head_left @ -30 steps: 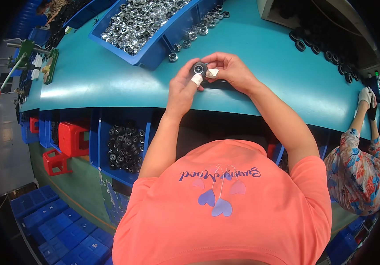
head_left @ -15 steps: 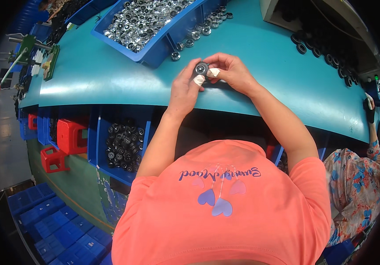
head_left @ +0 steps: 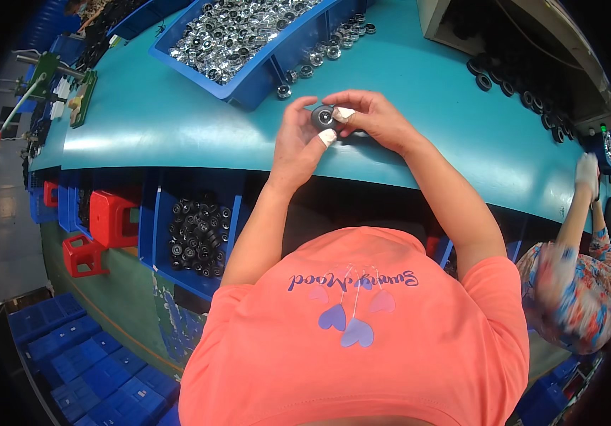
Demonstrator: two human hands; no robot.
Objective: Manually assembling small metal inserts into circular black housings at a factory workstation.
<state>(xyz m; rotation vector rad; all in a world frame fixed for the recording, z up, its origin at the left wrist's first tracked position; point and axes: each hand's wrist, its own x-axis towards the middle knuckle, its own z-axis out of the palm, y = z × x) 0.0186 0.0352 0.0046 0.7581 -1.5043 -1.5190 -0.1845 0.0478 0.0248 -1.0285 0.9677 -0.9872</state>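
Note:
A small wheel with a black tyre and a silver hub is held between my two hands, just above the teal worktop, its hub side facing up. My left hand curves round the wheel's left side, the taped thumb against its lower edge. From the right, my right hand pinches the wheel, with its taped thumb at the hub's edge and the fingers bent behind. White tape wraps both thumbs. The fingertips behind the wheel are partly hidden.
Beyond my hands, a blue bin holds many shiny hubs, with loose hubs beside it. Black tyres lie at the right. Below the worktop, finished-looking wheels fill a blue crate. Red stools stand left; a co-worker sits right.
The wheel has tilted and shifted slightly down. My left fingers have loosened and spread, and the left thumb has slid right along the wheel. At the right, the co-worker's arm and body have moved.

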